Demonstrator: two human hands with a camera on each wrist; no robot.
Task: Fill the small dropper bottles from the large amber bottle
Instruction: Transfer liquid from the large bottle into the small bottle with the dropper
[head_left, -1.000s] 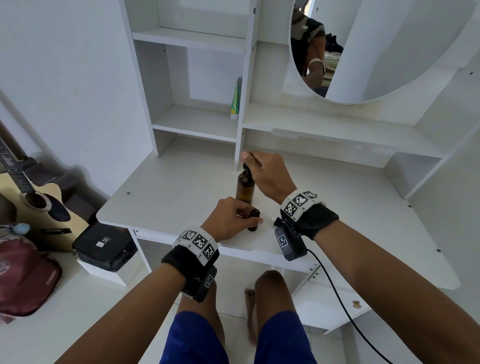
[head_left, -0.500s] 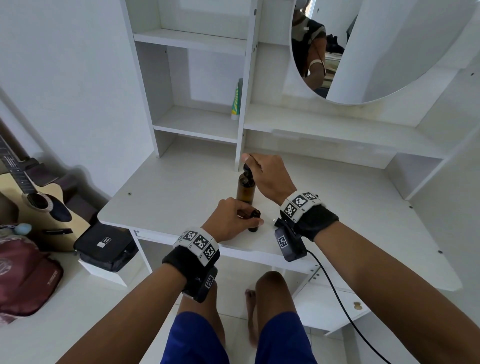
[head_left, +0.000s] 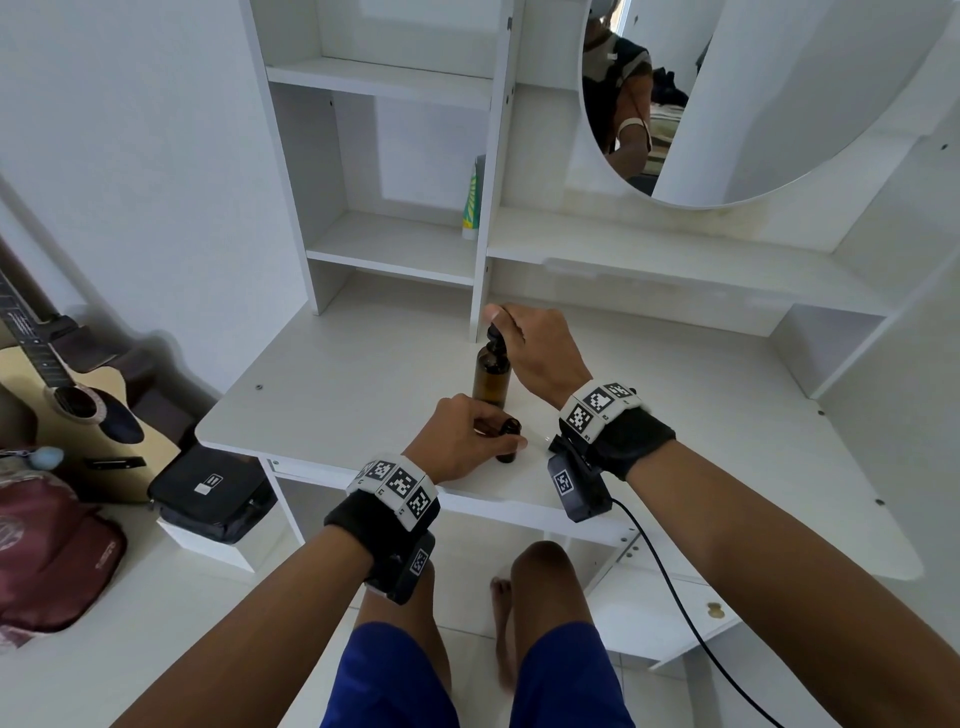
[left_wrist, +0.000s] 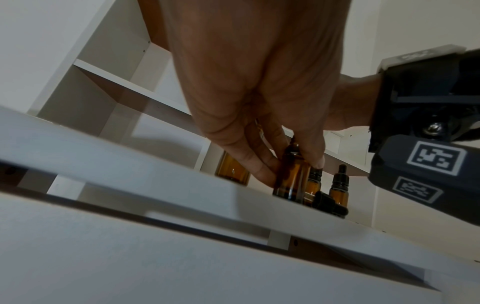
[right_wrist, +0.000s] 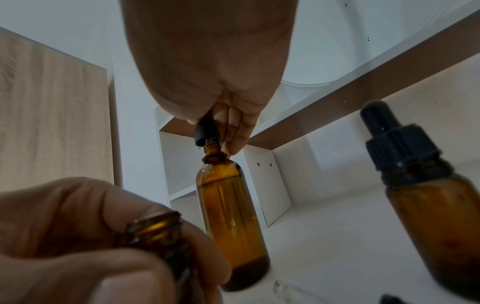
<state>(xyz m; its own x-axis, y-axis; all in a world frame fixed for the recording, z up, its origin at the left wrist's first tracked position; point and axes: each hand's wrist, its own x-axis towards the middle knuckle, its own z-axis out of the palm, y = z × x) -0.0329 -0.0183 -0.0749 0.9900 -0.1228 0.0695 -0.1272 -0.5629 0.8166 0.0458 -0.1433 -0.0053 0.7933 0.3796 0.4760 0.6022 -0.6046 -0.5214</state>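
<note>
The large amber bottle (head_left: 491, 376) stands upright on the white desk (head_left: 363, 384). My right hand (head_left: 511, 332) pinches its black dropper cap (right_wrist: 205, 131) from above. The cap sits slightly raised and tilted, so the neck thread (right_wrist: 211, 148) shows beneath it. My left hand (head_left: 488, 436) grips a small open amber bottle (head_left: 508, 439) that stands near the desk's front edge, its mouth (right_wrist: 155, 224) uncovered. Two small capped dropper bottles (left_wrist: 339, 185) stand just to its right, one of them close by (right_wrist: 428, 205) in the right wrist view.
A loose black dropper cap (left_wrist: 330, 205) lies on the desk by the small bottles. Shelves (head_left: 395, 244) and a round mirror (head_left: 779, 104) rise behind the desk. A green tube (head_left: 471, 202) stands on a shelf. A guitar (head_left: 67, 405) and black pouch (head_left: 208, 488) lie left.
</note>
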